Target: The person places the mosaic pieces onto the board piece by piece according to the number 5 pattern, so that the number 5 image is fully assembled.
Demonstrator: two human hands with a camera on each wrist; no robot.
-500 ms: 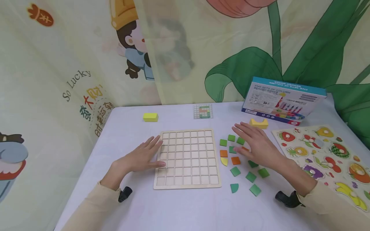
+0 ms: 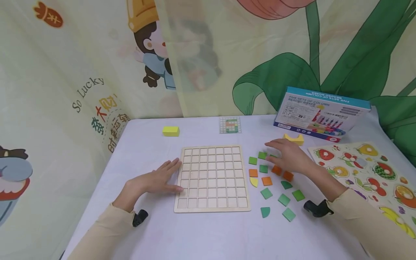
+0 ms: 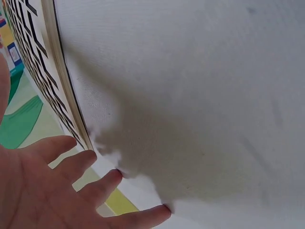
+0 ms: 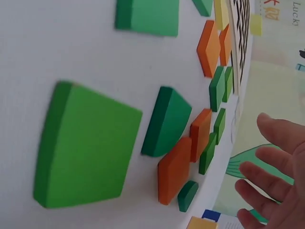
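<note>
Two hands: left hand (image 2: 158,179) spread, right hand (image 2: 288,156) relaxed, neither gripping.
Pale wooden grid board (image 2: 212,175): at your left hand's fingertips, contact unclear; likely stiff, light.
Flat green square tiles (image 2: 284,199): beside your right hand; probably light, hard; pinch side edges.

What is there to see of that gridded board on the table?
The board is pale, thin and wooden-looking, with a plain rim and a grid of empty square cells. It lies flat on the white tablecloth, left of the coloured tiles. The left hand is at its left edge; contact is unclear.
</note>
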